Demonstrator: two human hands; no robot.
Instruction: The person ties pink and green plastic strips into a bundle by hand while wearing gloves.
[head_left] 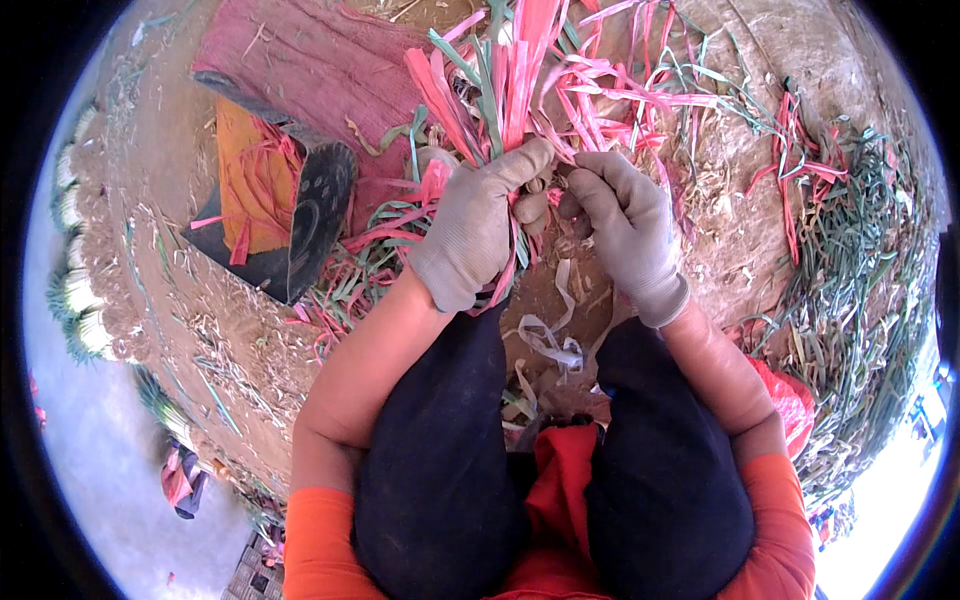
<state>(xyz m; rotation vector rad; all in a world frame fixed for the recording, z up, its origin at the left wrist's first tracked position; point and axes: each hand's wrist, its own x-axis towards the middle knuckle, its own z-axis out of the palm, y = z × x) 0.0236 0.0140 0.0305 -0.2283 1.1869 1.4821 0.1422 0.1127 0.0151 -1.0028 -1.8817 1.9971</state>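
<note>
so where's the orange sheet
The orange sheet lies upper left in the head view, left of the curled black flap, with pink strips on it.

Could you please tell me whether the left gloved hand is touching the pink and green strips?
Touching. The head view shows the left gloved hand closed around the pink and green strips, its thumb lying across them.

I note littered, dusty brown ground [735, 235], softly lit; smooth, pale blue-grey floor [110, 460] beyond its left edge; strong white glare [880, 510] at near right.
</note>
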